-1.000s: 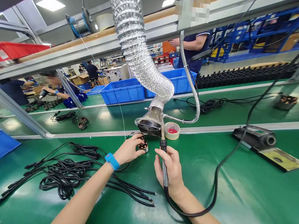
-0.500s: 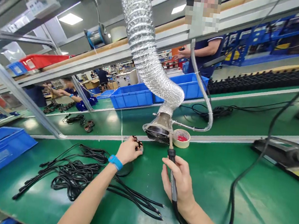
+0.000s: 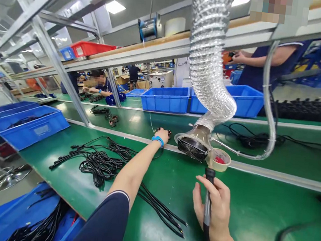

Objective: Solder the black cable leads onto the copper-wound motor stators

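Right hand [image 3: 216, 210] clenched around soldering iron [image 3: 208, 203], upper end by tape roll [image 3: 219, 160] beside fume-extractor nozzle [image 3: 192, 147]. Left hand [image 3: 162, 134] on copper-wound part [image 3: 167, 132] at far edge of green bench [image 3: 254, 208]; grip unclear. Black cable bundle [image 3: 100, 166] lies left.

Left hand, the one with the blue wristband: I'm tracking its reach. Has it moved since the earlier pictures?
Yes. The left hand has moved forward, away from the person: it now reaches over the white rail strip, rather than staying on its near side.
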Action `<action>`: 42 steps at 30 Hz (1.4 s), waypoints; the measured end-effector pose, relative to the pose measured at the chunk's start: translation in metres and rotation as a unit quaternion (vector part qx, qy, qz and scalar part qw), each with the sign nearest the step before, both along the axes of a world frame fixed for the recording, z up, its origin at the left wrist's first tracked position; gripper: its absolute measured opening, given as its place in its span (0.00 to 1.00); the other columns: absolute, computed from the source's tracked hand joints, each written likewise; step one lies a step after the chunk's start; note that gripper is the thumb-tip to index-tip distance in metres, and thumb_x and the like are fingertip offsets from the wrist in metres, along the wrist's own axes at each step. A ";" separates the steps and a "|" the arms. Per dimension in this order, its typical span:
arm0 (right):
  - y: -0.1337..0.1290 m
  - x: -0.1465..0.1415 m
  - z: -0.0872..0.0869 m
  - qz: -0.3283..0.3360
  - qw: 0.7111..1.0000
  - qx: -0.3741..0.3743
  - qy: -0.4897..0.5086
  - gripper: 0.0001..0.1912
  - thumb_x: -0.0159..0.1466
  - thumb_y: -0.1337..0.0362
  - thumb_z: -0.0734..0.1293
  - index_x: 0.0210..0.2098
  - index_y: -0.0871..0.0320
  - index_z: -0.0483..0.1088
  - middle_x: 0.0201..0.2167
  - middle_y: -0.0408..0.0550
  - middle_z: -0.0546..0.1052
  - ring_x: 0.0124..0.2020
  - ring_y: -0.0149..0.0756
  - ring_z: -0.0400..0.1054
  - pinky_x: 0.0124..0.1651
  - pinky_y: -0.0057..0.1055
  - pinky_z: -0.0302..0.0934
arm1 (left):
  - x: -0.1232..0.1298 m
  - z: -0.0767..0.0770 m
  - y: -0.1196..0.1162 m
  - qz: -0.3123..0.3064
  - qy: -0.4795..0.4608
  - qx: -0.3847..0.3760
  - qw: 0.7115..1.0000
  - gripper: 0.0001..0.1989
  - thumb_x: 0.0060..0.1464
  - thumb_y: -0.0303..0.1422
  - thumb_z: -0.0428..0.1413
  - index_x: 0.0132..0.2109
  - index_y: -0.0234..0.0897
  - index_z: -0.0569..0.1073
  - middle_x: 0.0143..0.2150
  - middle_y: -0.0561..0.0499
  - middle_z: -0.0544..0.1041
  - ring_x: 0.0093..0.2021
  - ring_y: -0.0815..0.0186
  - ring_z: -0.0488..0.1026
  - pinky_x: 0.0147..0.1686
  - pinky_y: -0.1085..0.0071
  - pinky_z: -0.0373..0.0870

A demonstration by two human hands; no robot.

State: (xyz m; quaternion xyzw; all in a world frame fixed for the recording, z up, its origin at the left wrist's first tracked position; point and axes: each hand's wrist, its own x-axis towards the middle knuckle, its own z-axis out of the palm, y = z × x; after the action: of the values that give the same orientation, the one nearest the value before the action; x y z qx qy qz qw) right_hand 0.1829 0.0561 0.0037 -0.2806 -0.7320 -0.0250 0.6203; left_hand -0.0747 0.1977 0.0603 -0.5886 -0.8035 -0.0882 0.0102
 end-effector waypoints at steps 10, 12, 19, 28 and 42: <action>0.000 -0.002 -0.003 -0.003 1.000 0.007 -0.007 0.21 0.60 0.74 0.68 0.52 0.53 0.70 0.45 0.52 0.70 0.42 0.39 0.72 0.42 0.36 0.70 | -0.067 0.019 -0.073 -0.025 0.027 -0.019 0.999 0.20 0.67 0.37 0.42 0.46 0.33 0.76 0.46 0.36 0.79 0.51 0.54 0.75 0.50 0.63 0.67; -0.001 -0.003 -0.003 0.001 1.000 0.008 -0.008 0.20 0.61 0.74 0.68 0.52 0.53 0.69 0.45 0.52 0.69 0.40 0.38 0.72 0.41 0.35 0.70 | -0.098 0.025 -0.105 -0.044 0.028 -0.067 0.996 0.15 0.63 0.35 0.49 0.38 0.35 0.79 0.41 0.38 0.81 0.47 0.55 0.77 0.49 0.65 0.68; -0.004 -0.005 -0.004 0.000 1.000 -0.003 -0.018 0.20 0.61 0.73 0.67 0.51 0.53 0.69 0.46 0.52 0.67 0.38 0.36 0.71 0.39 0.33 0.70 | -0.164 0.016 -0.190 -0.047 0.044 -0.145 0.987 0.26 0.39 0.23 0.59 0.49 0.43 0.77 0.47 0.42 0.79 0.43 0.53 0.79 0.44 0.64 0.72; -0.004 -0.002 -0.004 -0.005 1.000 -0.005 -0.024 0.19 0.62 0.75 0.65 0.51 0.55 0.68 0.46 0.53 0.67 0.40 0.37 0.70 0.42 0.35 0.71 | -0.153 0.010 -0.167 -0.035 0.091 -0.093 0.991 0.08 0.41 0.24 0.62 0.30 0.38 0.71 0.32 0.45 0.75 0.38 0.53 0.78 0.44 0.60 0.72; -0.005 -0.003 -0.011 0.008 0.999 -0.004 -0.032 0.20 0.62 0.76 0.64 0.52 0.55 0.68 0.46 0.53 0.67 0.40 0.37 0.71 0.41 0.34 0.71 | -0.082 0.108 -0.111 -0.013 0.036 0.033 0.999 0.11 0.61 0.34 0.53 0.39 0.28 0.75 0.36 0.45 0.77 0.40 0.59 0.74 0.44 0.65 0.70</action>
State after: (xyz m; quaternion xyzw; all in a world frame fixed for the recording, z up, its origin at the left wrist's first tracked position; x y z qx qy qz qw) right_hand 0.1800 0.0515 -0.0072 -0.2767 -0.7538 -0.0263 0.5954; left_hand -0.1570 0.0868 0.1678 -0.6008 -0.7919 -0.0932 0.0576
